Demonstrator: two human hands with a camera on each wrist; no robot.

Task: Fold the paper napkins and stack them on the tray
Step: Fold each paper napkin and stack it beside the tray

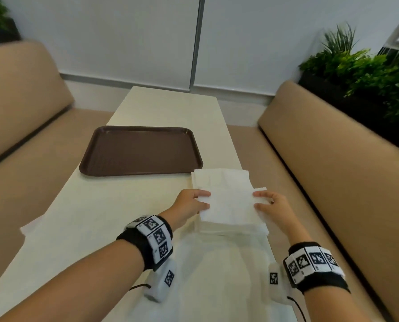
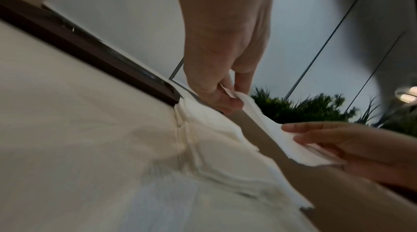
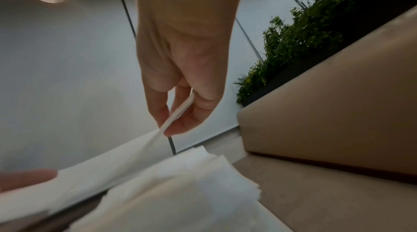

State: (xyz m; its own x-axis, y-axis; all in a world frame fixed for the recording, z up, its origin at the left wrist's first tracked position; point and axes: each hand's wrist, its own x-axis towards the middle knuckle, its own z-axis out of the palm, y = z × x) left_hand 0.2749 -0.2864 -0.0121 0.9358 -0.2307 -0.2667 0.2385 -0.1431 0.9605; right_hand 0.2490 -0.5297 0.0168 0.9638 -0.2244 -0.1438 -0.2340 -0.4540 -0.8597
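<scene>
A single white paper napkin [image 1: 231,205] is lifted just above a stack of white napkins [image 1: 219,178] on the right side of the table. My left hand [image 1: 207,199] pinches its left edge and my right hand [image 1: 256,200] pinches its right edge. The left wrist view shows the left hand's thumb and fingers [image 2: 228,100] closed on the napkin [image 2: 279,137], with the right hand [image 2: 338,145] opposite. In the right wrist view the right hand [image 3: 169,125] nips the sheet [image 3: 101,173] above the stack [image 3: 192,182]. The brown tray [image 1: 140,151] sits bare beyond the stack, to its left.
The cream table [image 1: 96,217] is long and narrow, with tan padded benches [image 1: 333,159] along both sides. Green plants [image 1: 368,73] stand behind the right bench. A white sheet [image 1: 31,226] pokes over the table's left edge. A white wall closes the far end.
</scene>
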